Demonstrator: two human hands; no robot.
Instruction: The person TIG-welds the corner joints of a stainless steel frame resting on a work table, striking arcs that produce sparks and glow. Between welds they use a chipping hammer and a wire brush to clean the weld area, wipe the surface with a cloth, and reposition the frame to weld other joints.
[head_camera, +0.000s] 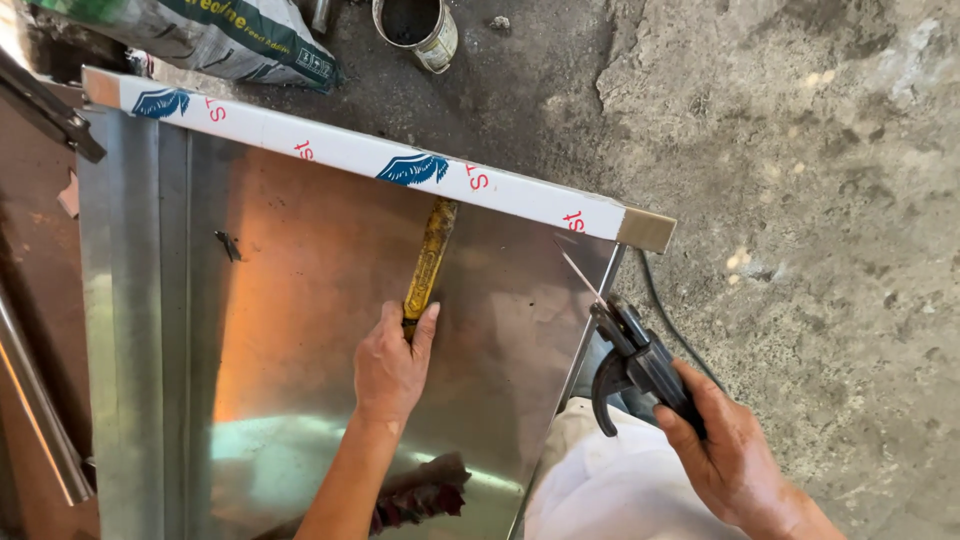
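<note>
Right hand clenched around black electrode holder, left hand gripping yellowed tool on steel sheet, open tin can with dark inside beyond

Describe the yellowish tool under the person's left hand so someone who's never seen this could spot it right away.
Start at the big shiny metal sheet, then its far edge, where a white-wrapped square tube lies. Just below it, a long, narrow, worn yellow tool lies flat, pinned by the left hand. It is the only yellow, rusty-looking thing on the sheet.
</note>
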